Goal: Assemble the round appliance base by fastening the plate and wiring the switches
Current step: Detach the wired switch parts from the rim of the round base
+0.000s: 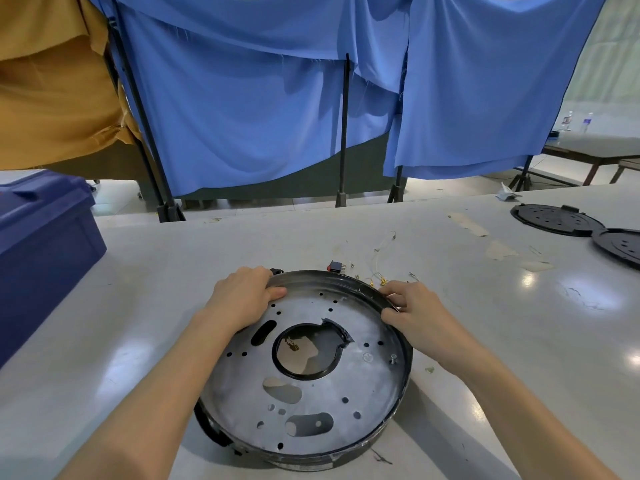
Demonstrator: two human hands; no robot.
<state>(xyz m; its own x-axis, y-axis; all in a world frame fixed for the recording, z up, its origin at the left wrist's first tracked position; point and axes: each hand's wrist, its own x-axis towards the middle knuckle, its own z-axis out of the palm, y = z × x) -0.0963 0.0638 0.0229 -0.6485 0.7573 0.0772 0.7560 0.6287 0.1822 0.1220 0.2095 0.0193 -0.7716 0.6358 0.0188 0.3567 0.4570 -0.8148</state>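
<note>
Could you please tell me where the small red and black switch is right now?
In the head view the switch lies on the table just beyond the far rim of the round base, near centre, left of the loose wires.

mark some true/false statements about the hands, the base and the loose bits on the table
1. The left hand and the right hand both grip the rim of the round base. True.
2. The red and black switch is mounted in the base. False: it lies loose on the table behind the base.
3. The blue bin stands right of the base. False: it is on the left.
4. Two black discs lie at the far right. True.
</note>
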